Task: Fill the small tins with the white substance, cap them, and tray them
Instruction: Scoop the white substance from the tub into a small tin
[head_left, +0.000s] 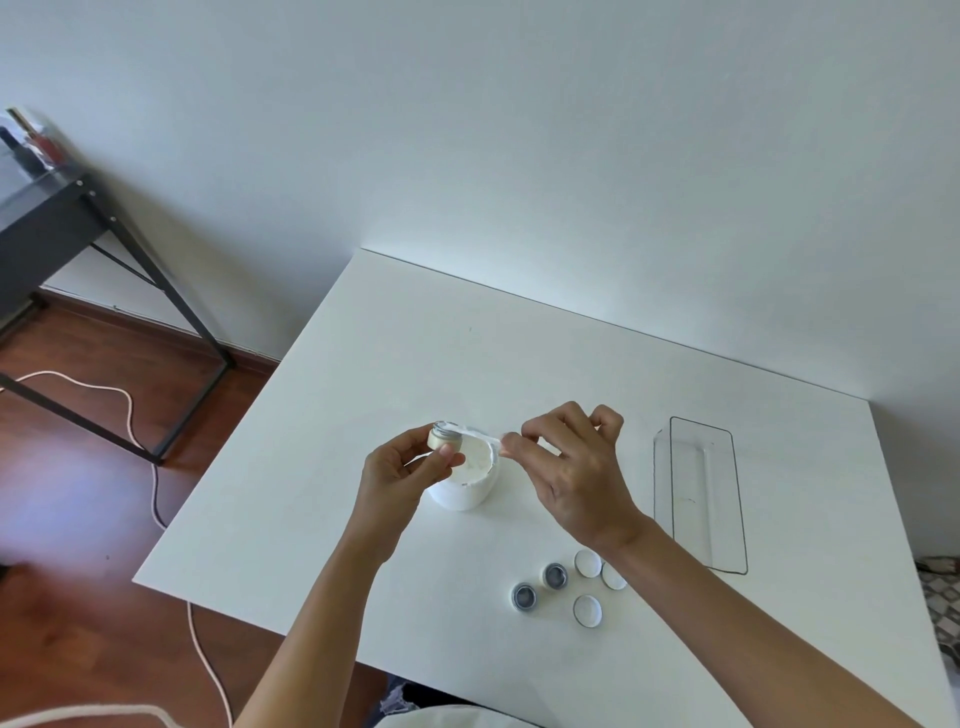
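My left hand (400, 470) grips a small tin (444, 435), tilted on its side above the white jar (467, 491) of white substance. My right hand (569, 467) pinches a thin white spatula (485, 435) whose smeared tip reaches the tin's open mouth. Two open small tins (540, 586) stand near the front of the white table (322, 467). Three round white caps (589, 609) lie beside them, one partly hidden under my right wrist. A clear plastic tray (727, 564) lies to the right with nothing in it.
The table's left edge drops to a wooden floor with a white cable (130, 415). A black-framed side table (57, 218) stands at the far left against the wall. Patterned fabric (943, 597) shows past the table's right edge.
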